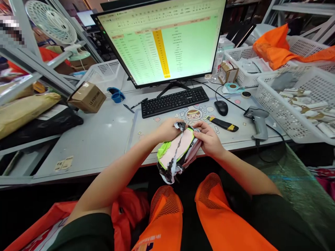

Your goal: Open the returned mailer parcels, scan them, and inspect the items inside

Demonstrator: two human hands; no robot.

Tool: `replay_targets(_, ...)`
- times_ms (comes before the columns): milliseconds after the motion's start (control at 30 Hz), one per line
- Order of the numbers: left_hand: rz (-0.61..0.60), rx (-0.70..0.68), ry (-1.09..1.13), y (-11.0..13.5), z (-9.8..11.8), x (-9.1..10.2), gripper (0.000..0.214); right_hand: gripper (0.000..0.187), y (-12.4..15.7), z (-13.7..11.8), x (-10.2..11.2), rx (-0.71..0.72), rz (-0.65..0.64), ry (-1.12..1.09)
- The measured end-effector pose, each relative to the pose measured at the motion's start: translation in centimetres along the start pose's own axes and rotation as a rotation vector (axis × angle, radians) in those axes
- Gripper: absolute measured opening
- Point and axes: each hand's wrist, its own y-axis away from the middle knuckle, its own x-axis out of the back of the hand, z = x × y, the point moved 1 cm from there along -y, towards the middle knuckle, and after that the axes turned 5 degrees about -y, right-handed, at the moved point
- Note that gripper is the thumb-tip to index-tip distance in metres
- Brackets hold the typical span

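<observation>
In front of me, at the desk's near edge, is a torn plastic mailing bag, black outside and white inside. Through the tear shows a flat, pale pink item with a lime-green edge; its kind is unclear. My left hand is closed on the bag's far end, where a crumpled black and white scrap sticks up by the thumb. From the right, my right hand pinches the bag's rim between thumb and fingers. A black and yellow utility knife lies on the desk mat just beyond my right hand.
Behind the hands stand a keyboard, a monitor and a mouse. A barcode scanner and a white basket are on the right. At left sit a cardboard box and wrapped parcels. Orange mesh fabric covers my lap.
</observation>
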Motion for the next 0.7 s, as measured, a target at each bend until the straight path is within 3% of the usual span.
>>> replay_targets(133,-0.023,-0.018,0.112,-0.2,-0.2,-0.3,0.044,0.037,0.4,2.2,-0.8,0.083,0.172,-0.137)
replay_targets(267,-0.124,-0.039,0.178,0.3,-0.8,-0.1,0.040,0.030,1.3,4.2,-1.2,0.208,0.243,0.054)
replay_targets(367,-0.154,-0.072,0.206,0.4,-1.2,-0.1,0.042,0.023,1.8,3.9,-1.0,0.255,0.188,0.134)
replay_targets(433,-0.131,-0.070,0.205,0.6,-1.0,-0.2,0.042,0.016,2.0,2.3,-0.9,0.311,0.121,0.245)
replay_targets(500,-0.006,-0.041,0.174,1.0,-0.5,-0.1,0.040,0.010,2.0,-0.2,-0.8,0.407,0.096,0.499)
replay_targets(567,0.199,-0.010,0.100,1.7,0.3,0.2,0.037,0.018,1.9,-2.9,-1.1,0.480,0.104,0.812)
replay_targets(633,0.400,0.000,-0.018,2.6,1.3,0.4,0.033,0.031,1.5,-5.2,-1.8,0.490,0.111,1.074)
replay_targets(700,0.519,-0.024,-0.130,3.5,2.1,0.4,0.031,0.037,0.9,-6.9,-2.5,0.465,0.060,1.270)
